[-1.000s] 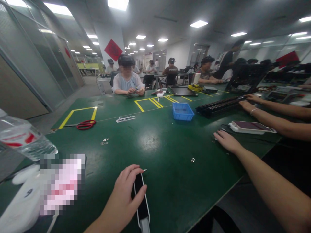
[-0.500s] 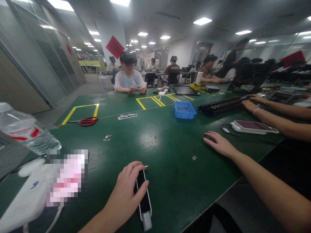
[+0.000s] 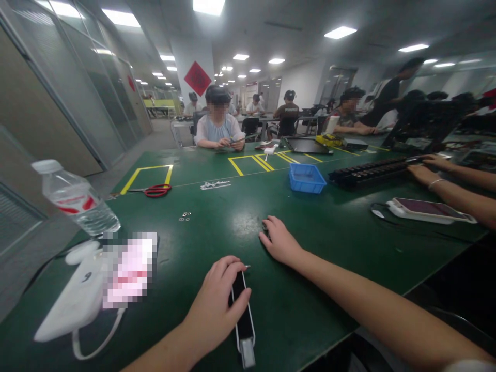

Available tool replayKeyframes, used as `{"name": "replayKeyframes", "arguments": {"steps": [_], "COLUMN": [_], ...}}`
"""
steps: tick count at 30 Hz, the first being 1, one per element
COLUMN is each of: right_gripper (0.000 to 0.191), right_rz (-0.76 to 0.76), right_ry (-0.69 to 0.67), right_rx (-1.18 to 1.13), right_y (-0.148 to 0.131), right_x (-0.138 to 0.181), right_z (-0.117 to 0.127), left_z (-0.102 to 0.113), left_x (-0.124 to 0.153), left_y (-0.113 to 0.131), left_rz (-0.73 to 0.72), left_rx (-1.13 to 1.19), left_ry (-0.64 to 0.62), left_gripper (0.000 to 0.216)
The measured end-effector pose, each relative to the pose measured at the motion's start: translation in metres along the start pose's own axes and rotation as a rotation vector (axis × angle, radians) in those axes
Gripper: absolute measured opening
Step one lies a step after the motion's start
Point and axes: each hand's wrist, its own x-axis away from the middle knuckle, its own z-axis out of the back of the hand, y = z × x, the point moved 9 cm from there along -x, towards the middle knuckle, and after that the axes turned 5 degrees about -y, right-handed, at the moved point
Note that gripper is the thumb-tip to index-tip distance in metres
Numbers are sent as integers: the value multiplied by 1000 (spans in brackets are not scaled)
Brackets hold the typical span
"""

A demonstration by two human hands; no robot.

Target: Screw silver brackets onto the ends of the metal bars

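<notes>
My left hand (image 3: 220, 294) rests over a slim black bar-shaped device with a white edge (image 3: 245, 315), its fingers and thumb around the sides. A clear, squarish end piece (image 3: 247, 354) points toward me, and a small metal tip shows at the far end. Farther forward, my right hand (image 3: 281, 242) lies on the green table (image 3: 217, 237) with its fingers curled down. Something small and shiny shows under its fingertips, too hidden to name. Several small metal rings (image 3: 185, 217) lie to the left of both hands.
Red-handled scissors (image 3: 158, 190), white scraps (image 3: 215, 185) and a blue bin (image 3: 307, 179) stand farther back. At left are a water bottle (image 3: 83, 201), a white power bank (image 3: 72, 294) and a blurred phone. A co-worker's hands (image 3: 426, 173) touch a black rack (image 3: 360, 169) at right.
My right hand has moved left, closer to my left hand. The small rings that lay between the hands no longer show. My left hand stays on the device; the view has turned slightly left.
</notes>
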Motion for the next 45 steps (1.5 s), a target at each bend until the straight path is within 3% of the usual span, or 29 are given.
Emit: {"name": "replayKeyframes", "arguments": {"steps": [7,14,17,21,25,28,30,33,36,38,45], "right_gripper": [27,33,34,36,35,25,22,20,27,32,18], "right_rz": [246,328,291,195,123,93,105,203,532,625,657], "right_ry": [-178,-469,-515,-371,-250,-273,-324,-406,-412,-412,-380], "right_rx": [-303,-752,-946,-1154,-1221,-1158,-1080,-945,-539,-421,-464], "right_y": [-98,-154,-150,-103,-46,-27,-30,-59,-104,-119,-111], "right_x": [-43,-54,-59,-69,-54,-25,-5,18,38,46,43], "right_z": [-49,-83,-82,-53,-20,-7,-3,0,3,0,1], "left_z": [-6,-8,-6,12,37,32,23,20,16,16,22], "left_x": [1,1,2,-5,-19,-29,-33,-38,-41,-43,-44], "left_y": [9,11,13,2,-31,-63,-74,-77,-75,-71,-70], "left_rz": [-3,28,10,-5,100,249,302,299,229,153,80], "left_rx": [11,-54,-56,-114,-362,-393,-364,-362,-335,-314,-264], "left_ry": [-73,-79,-102,-50,103,17,-61,-60,-53,-34,33], "left_gripper": [31,29,32,29,37,59,66,63,48,37,16]}}
